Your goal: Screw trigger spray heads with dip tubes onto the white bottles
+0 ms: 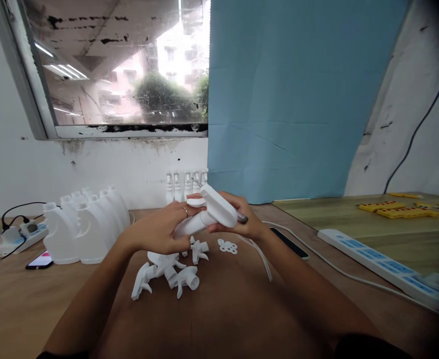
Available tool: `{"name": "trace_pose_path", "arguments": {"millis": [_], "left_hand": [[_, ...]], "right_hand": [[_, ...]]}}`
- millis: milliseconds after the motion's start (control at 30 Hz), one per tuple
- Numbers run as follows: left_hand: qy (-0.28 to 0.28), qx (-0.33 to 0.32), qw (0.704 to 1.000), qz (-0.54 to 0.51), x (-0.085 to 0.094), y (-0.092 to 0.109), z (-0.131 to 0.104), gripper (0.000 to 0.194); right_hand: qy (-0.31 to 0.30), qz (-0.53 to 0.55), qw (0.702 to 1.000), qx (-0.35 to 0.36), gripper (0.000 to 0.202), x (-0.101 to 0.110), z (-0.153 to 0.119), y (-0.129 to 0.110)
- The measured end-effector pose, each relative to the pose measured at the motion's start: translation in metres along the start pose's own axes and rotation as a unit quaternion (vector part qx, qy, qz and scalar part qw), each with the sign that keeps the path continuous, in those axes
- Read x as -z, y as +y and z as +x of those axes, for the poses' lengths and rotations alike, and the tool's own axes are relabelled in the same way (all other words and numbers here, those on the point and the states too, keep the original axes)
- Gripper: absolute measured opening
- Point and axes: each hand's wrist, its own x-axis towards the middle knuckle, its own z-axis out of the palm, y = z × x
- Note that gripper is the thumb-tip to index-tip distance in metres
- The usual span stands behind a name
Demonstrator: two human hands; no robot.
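Observation:
My left hand point(159, 227) is closed around the lower white body of a spray bottle point(221, 208), which is tilted with its trigger head up and to the right. Behind the head, my right hand point(242, 212) is closed on it, its fingers partly hidden. A thin metal tip and a dark end point(242, 218) of a slim tool show beside the bottle; its middle is hidden. Under my hands lie several loose white trigger spray heads point(185, 280). A small cluster of flat white rings point(227, 246) and some thin white tubes point(263, 257) lie to the right.
White jugs point(92, 229) stand at the left, near a phone point(40, 260) and a power strip point(21, 239). Slim bottles point(187, 187) line the wall. At right are a dark phone point(289, 243), another power strip point(376, 262) with its cable, and yellow pieces point(406, 212).

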Motion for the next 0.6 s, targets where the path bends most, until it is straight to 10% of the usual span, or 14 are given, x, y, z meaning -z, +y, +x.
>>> {"name": "trace_pose_path", "arguments": {"millis": [233, 600], "left_hand": [[-0.104, -0.043, 0.987, -0.117, 0.013, 0.000, -0.006, 0.026], [-0.219, -0.124, 0.936, -0.248, 0.030, 0.020, -0.008, 0.022]], "right_hand": [[-0.134, 0.143, 0.978, 0.072, 0.040, -0.003, 0.001, -0.004], [-0.258, 0.233, 0.937, -0.017, 0.045, -0.016, -0.001, 0.006]]}}
